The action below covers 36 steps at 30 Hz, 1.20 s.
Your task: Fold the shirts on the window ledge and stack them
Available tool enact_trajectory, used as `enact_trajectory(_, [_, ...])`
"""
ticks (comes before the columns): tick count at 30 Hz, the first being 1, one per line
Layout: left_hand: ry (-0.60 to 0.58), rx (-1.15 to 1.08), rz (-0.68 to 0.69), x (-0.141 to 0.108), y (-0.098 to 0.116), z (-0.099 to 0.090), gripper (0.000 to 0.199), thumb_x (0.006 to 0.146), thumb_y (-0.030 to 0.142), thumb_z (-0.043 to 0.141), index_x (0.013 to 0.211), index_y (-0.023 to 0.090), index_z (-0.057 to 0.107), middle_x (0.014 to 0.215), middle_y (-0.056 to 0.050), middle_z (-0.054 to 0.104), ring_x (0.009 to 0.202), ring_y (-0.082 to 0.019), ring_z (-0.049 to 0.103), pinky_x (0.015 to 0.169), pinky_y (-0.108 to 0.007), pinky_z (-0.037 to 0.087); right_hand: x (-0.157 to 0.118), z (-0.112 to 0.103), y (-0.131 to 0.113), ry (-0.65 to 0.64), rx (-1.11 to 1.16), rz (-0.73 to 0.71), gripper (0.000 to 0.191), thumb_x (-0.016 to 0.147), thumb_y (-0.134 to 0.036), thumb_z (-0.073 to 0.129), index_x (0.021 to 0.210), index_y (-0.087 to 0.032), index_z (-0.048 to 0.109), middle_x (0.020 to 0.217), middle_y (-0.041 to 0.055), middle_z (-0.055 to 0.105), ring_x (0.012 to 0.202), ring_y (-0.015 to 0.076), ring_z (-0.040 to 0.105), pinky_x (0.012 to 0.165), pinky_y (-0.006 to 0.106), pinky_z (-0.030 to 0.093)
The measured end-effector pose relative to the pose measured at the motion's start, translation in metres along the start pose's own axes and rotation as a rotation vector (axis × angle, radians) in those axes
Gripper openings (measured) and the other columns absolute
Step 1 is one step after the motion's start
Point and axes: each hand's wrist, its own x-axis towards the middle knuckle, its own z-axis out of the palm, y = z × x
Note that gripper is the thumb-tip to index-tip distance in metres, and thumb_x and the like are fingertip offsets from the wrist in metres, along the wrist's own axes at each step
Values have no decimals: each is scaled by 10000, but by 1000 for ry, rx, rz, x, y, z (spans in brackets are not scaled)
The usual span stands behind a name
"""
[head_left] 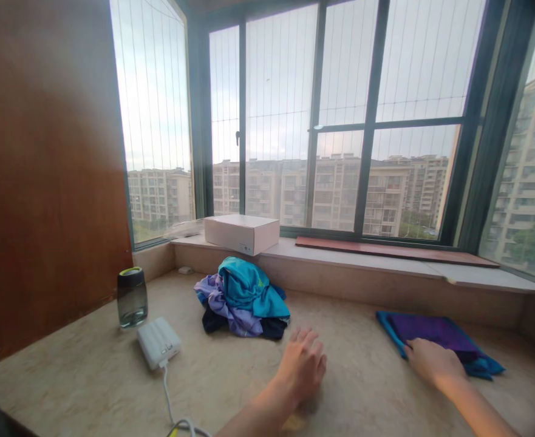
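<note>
A crumpled pile of clothes, teal, lavender and dark navy, lies on the marble-patterned ledge. Just in front of it is my left hand, slightly blurred, its fingers loosely stretched towards the pile with nothing in them. Off to the right, a folded garment lies flat, purple on top with blue edges. My right hand is closed at the near edge of this garment, fingertips on the cloth; the far side of the grip is hidden.
A dark-lidded clear bottle and a white power bank with a cable stand on the left. Behind, a white box and a reddish-brown board lie on the raised windowsill. A brown wooden panel borders the left.
</note>
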Motion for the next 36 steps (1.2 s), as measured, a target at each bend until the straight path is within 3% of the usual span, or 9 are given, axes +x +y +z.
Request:
enact_trajectory(2, [20,50,-8,-2,-20,-16,200,929,254,532,996,178,704,1219,-135,666,1260,-298,541,1151,-502,359,-7,13,-14,-142,-109,-55,306,912,-203,561,649,-201,717,774,158,725,828,340,735,702,429,531])
enact_trajectory(6, [44,104,-170,5,-45,-40,211,955,210,491,911,167,692,1015,-122,678,1070,-267,625,1050,-458,445,-29,30,-61,-305,-177,-207,335,930,-221,477,719,-208,736,805,167,753,800,334,739,690,394,507])
enact_trajectory(10, [69,0,-285,20,-21,-30,256,963,219,472,1120,168,667,1085,-115,666,1086,-251,620,1014,-393,474,-44,36,-88,-347,100,-372,367,966,-313,437,812,-251,764,875,94,771,846,275,732,750,338,522])
enact_trajectory(14, [-3,-145,-131,21,18,-3,414,957,337,495,1349,224,566,1337,-99,602,1255,-269,542,1134,-416,393,-46,44,-58,-266,185,-453,326,903,-390,558,1117,-267,770,1204,93,724,1124,300,664,993,401,492])
enact_trajectory(20, [-161,-246,-5,1,36,14,638,934,507,514,1493,208,446,1528,-148,468,1446,-341,366,1212,-487,287,-47,43,-20,-447,245,-397,459,849,-330,573,1289,-286,695,1309,79,676,1225,289,616,1075,414,461])
enact_trajectory(24, [-177,-272,34,1,39,9,734,886,542,579,1517,207,412,1513,-151,488,1422,-353,396,1200,-484,309,-46,30,-32,-403,299,-333,451,844,-198,433,1148,-256,760,1165,79,732,1109,273,673,1018,410,495])
enact_trajectory(31, [-112,-294,-3,9,47,-7,792,807,427,674,1515,193,408,1464,-150,527,1341,-345,469,1171,-489,339,-42,-12,-62,-286,691,-105,364,913,-420,503,1029,-195,765,1022,121,765,1002,317,694,899,406,547])
enact_trajectory(34, [-94,-352,-21,10,46,-5,834,726,277,699,1500,152,416,1508,-172,481,1384,-353,426,1181,-481,315,-42,-25,-77,-366,983,46,332,878,-464,610,1005,-192,752,974,99,766,931,289,706,833,372,568])
enact_trajectory(36, [-91,-425,-45,11,45,-1,645,718,212,661,1354,152,568,1358,-161,617,1248,-341,550,1091,-455,413,-44,-28,-84,-436,1153,182,359,850,-466,677,1084,-198,725,920,72,765,837,260,718,761,351,578])
